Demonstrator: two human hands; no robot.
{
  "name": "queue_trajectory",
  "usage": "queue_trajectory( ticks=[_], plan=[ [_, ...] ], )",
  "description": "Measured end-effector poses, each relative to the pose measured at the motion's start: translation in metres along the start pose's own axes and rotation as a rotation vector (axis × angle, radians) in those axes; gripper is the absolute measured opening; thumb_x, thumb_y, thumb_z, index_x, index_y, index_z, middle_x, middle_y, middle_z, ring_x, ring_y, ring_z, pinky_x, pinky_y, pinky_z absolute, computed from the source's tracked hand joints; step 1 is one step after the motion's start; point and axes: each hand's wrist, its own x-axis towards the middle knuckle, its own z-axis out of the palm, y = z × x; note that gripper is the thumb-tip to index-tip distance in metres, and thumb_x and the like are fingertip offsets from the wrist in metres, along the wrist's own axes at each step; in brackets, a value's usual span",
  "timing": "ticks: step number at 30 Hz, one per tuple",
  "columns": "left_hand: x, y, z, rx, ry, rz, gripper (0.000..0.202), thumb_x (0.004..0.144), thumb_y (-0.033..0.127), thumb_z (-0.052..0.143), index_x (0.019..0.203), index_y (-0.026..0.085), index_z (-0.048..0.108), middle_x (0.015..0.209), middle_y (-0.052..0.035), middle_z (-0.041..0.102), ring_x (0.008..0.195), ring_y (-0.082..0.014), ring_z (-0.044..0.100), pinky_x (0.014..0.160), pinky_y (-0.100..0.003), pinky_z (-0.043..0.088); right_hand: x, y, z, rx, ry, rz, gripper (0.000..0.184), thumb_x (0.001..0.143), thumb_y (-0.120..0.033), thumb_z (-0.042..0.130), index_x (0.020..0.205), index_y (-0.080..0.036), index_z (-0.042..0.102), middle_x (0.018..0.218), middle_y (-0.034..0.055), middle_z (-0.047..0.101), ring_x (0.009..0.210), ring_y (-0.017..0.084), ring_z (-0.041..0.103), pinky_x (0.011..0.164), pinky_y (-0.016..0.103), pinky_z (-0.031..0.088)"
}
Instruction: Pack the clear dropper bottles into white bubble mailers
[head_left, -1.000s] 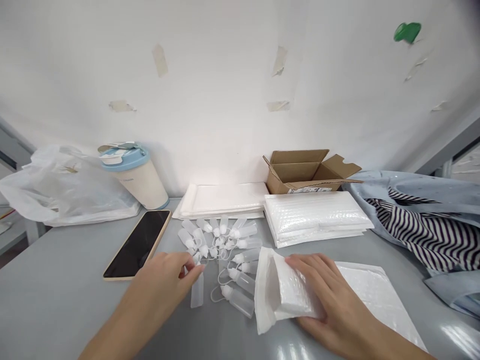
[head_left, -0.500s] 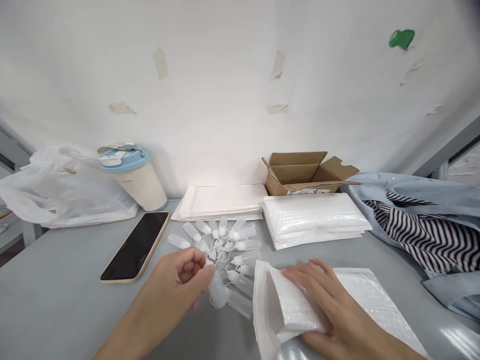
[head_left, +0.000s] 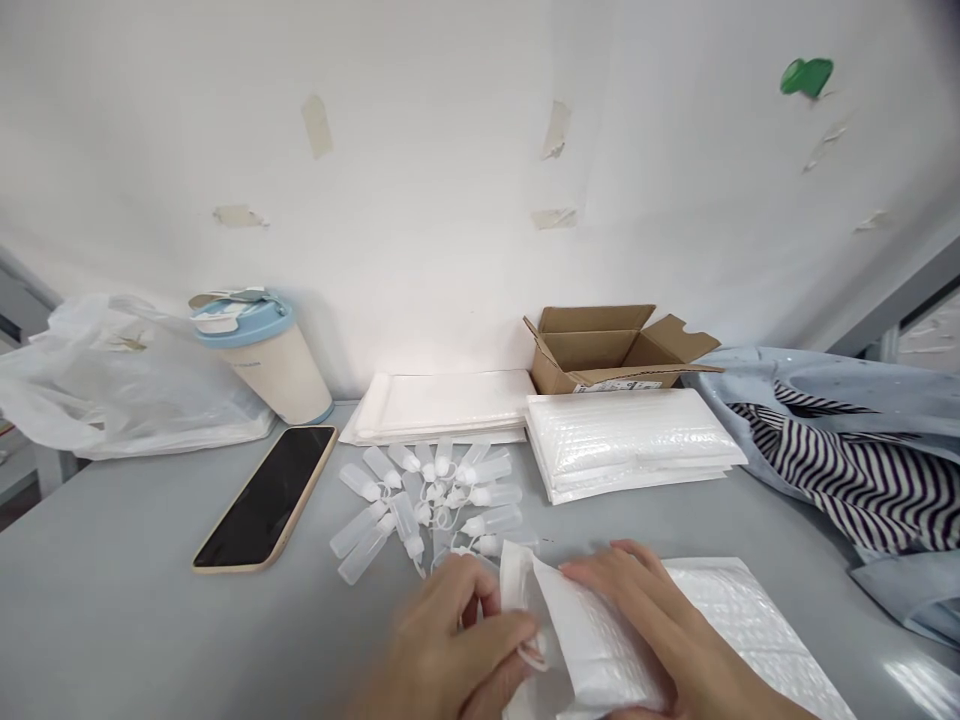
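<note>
My right hand (head_left: pixel 660 620) grips a white bubble mailer (head_left: pixel 600 640), its fingers spread over the top and its mouth gaping to the left. At that mouth is my left hand (head_left: pixel 465 640), slightly blurred, with fingers pinched on a small plastic dropper bottle. Only the bottle's white cap loop (head_left: pixel 532 657) shows; its body is hidden by the hand and the mailer. Several clear dropper bottles (head_left: pixel 367 550) with white tethered caps lie in a ring just beyond my left hand. Another flat bubble mailer (head_left: pixel 750 620) lies partly under my right hand.
Behind the bottles are two stacks of mailers, a matte stack (head_left: pixel 450 400) and a shiny stack (head_left: pixel 630 435). An open cardboard box (head_left: pixel 600 350) stands by the wall. Left are a phone (head_left: pixel 266 495), a tumbler (head_left: pixel 277 370) and a plastic bag (head_left: pixel 142 380); right lies striped cloth (head_left: pixel 847 470).
My left hand has moved from the bottle ring rightward and toward me, carrying a dropper bottle to the mailer's mouth. My right hand still grips the mailer, which sits slightly lower in view.
</note>
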Motion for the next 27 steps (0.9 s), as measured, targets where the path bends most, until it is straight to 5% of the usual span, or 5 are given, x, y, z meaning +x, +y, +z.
queue_trajectory(
  ticks=[7, 11, 16, 23, 27],
  plan=[
    [0.003, -0.002, 0.004, 0.024, 0.164, 0.185, 0.032, 0.098, 0.040, 0.047, 0.088, 0.017, 0.065, 0.075, -0.0044, 0.055, 0.067, -0.0155, 0.045, 0.058, -0.027, 0.044, -0.003, -0.001, 0.000, -0.008, -0.035, -0.032, 0.060, 0.082, -0.030, 0.064, 0.132, -0.023, 0.034, 0.117, 0.0059, 0.069, 0.103, 0.029, 0.067, 0.096, 0.042, 0.050],
    [0.010, -0.020, -0.030, 0.143, 0.084, 0.019, 0.013, 0.094, 0.015, 0.051, 0.097, 0.019, 0.064, 0.085, -0.0043, 0.062, 0.080, -0.0167, 0.055, 0.069, -0.026, 0.048, -0.005, 0.003, -0.001, -0.037, -0.017, 0.016, 0.060, 0.077, -0.020, 0.060, 0.132, -0.022, 0.035, 0.119, 0.0070, 0.068, 0.109, 0.028, 0.064, 0.100, 0.044, 0.047],
    [0.007, -0.065, -0.068, 0.552, 0.144, -0.323, 0.026, 0.092, 0.026, 0.044, 0.099, 0.018, 0.067, 0.093, -0.0076, 0.065, 0.087, -0.0245, 0.057, 0.068, -0.033, 0.049, -0.008, 0.010, -0.004, -0.081, -0.002, 0.039, 0.057, 0.081, -0.020, 0.055, 0.133, -0.020, 0.033, 0.117, 0.0087, 0.068, 0.113, 0.027, 0.063, 0.102, 0.048, 0.046],
    [0.005, -0.085, -0.068, 0.523, -0.072, -0.376, 0.039, 0.092, 0.032, 0.032, 0.091, 0.017, 0.068, 0.100, -0.0116, 0.063, 0.094, -0.0291, 0.055, 0.075, -0.041, 0.048, -0.004, 0.014, 0.000, -0.055, 0.009, 0.078, 0.050, 0.084, -0.021, 0.052, 0.131, -0.020, 0.036, 0.114, 0.0090, 0.067, 0.104, 0.024, 0.065, 0.097, 0.048, 0.048],
    [0.010, -0.077, -0.070, 0.466, 0.033, -0.498, 0.031, 0.089, 0.036, 0.035, 0.081, 0.020, 0.061, 0.089, -0.0080, 0.064, 0.087, -0.0258, 0.060, 0.073, -0.038, 0.048, -0.004, 0.013, 0.003, -0.022, 0.031, 0.065, 0.051, 0.083, -0.020, 0.055, 0.131, -0.021, 0.037, 0.112, 0.0083, 0.068, 0.103, 0.024, 0.065, 0.097, 0.047, 0.047]
  ],
)
